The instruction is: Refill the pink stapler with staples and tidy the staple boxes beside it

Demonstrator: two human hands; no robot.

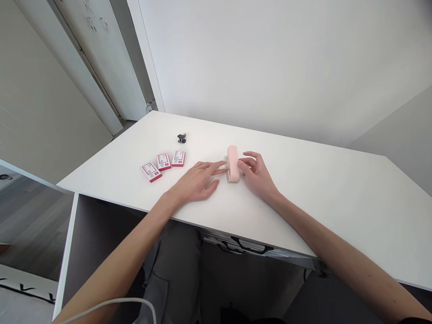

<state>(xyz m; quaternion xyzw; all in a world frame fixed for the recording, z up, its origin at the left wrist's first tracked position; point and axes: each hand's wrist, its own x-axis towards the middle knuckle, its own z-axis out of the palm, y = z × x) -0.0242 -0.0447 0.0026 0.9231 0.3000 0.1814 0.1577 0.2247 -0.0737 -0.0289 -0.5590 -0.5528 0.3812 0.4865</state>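
A pink hole punch (233, 164) with a pale grey base lies on the white desk, its long side pointing away from me. From the left, my left hand (198, 181) rests palm down with its fingers stretched out; the index and middle fingertips touch the base edge. On the other side, my right hand (259, 175) has its fingers loosely bent and apart, thumb and fingertips at the punch's right side. It does not wrap round the punch. Whether the right fingertips press on it is hard to see.
Three small red-and-white boxes (164, 161) lie in a row left of my left hand. Behind them sits a black binder clip (182, 138). The white desk (320, 189) meets a wall at the back. Black-handled drawers (251, 246) are under its front edge. A pale cable (128, 300) crosses my left forearm.
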